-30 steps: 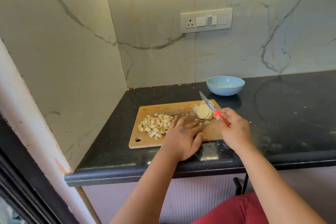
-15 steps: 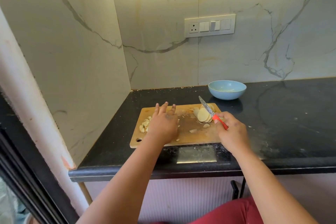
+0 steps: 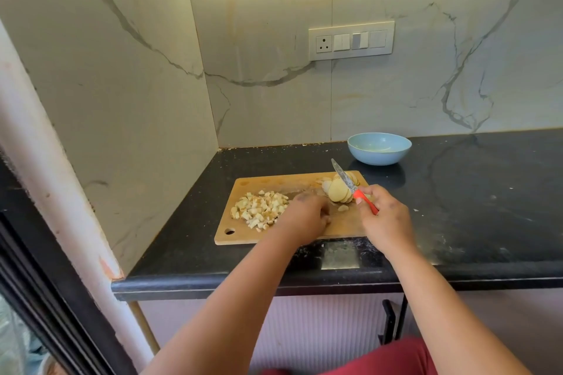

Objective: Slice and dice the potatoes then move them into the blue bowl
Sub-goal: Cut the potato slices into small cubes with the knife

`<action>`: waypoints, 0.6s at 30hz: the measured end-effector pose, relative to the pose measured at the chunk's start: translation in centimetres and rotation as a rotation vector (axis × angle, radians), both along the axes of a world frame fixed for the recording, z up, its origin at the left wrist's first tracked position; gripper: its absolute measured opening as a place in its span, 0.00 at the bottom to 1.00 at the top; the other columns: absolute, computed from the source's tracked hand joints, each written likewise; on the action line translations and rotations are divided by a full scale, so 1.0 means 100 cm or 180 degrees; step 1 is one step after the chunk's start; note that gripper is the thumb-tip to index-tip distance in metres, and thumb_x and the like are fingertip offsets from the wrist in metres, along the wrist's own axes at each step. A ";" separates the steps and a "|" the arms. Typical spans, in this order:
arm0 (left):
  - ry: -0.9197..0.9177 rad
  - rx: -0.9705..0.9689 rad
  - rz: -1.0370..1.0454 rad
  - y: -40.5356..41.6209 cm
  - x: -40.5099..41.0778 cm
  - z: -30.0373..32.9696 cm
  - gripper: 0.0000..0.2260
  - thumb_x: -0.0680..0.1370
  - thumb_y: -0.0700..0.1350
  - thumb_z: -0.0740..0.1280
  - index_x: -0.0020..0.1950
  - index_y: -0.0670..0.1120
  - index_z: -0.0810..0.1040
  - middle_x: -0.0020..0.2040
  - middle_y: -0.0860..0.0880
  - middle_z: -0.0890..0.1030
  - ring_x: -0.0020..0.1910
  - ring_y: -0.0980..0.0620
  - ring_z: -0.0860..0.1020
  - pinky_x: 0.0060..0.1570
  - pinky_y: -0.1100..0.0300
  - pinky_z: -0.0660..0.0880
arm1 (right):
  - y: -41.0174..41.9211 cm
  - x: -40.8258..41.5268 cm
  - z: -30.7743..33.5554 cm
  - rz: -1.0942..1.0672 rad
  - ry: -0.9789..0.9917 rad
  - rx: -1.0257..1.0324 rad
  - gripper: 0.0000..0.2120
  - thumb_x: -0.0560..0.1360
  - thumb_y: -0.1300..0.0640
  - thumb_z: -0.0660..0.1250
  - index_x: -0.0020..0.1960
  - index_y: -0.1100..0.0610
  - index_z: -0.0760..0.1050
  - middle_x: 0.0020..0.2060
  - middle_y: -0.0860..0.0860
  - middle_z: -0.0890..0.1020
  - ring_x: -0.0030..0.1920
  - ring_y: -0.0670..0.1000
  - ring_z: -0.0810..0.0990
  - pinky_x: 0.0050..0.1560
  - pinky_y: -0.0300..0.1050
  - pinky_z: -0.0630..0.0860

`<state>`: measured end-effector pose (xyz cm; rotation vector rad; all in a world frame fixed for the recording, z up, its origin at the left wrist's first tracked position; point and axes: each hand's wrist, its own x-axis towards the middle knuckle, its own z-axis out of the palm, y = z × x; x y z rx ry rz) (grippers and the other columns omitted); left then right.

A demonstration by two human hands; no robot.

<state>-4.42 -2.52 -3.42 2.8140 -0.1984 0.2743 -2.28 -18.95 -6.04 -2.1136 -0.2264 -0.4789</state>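
A wooden cutting board [image 3: 274, 183] lies on the black counter. On its left part sits a pile of diced potato [image 3: 259, 208]. Overlapping potato slices [image 3: 336, 192] lean together at its far right corner, with a small loose piece [image 3: 343, 207] in front of them. My right hand [image 3: 385, 219] grips the red handle of a knife [image 3: 344, 175]; the blade points up and away over the slices. My left hand [image 3: 306, 218] rests knuckles-up on the board between pile and slices, fingers loosely bent, nothing visibly held. The blue bowl [image 3: 379, 148] stands behind the board and holds no potato.
The black counter [image 3: 472, 207] runs to the right and is dusted with pale specks. Marble walls close the left side and back, with a switch panel [image 3: 351, 40] on the back wall. The counter's front edge [image 3: 304, 281] is just below my forearms.
My left hand had pushed against the diced pile at the board's left; it has come back right to the middle, uncovering the pile. The right hand and knife have stayed by the slices.
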 end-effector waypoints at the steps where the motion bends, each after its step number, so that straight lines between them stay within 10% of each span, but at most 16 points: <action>1: 0.0043 -0.0006 0.0148 -0.003 0.003 -0.002 0.09 0.80 0.44 0.65 0.59 0.43 0.79 0.57 0.45 0.80 0.57 0.46 0.76 0.59 0.54 0.74 | 0.000 0.000 0.000 0.0000 0.0003 -0.0010 0.10 0.80 0.53 0.62 0.60 0.50 0.76 0.43 0.47 0.78 0.37 0.39 0.73 0.31 0.31 0.64; 18: 0.0012 0.1143 0.0454 0.008 -0.004 0.011 0.13 0.80 0.36 0.61 0.64 0.42 0.73 0.60 0.44 0.77 0.59 0.45 0.75 0.56 0.53 0.75 | 0.000 -0.002 0.002 0.0077 0.0047 -0.0048 0.10 0.80 0.53 0.62 0.60 0.49 0.75 0.43 0.46 0.78 0.37 0.40 0.74 0.30 0.30 0.63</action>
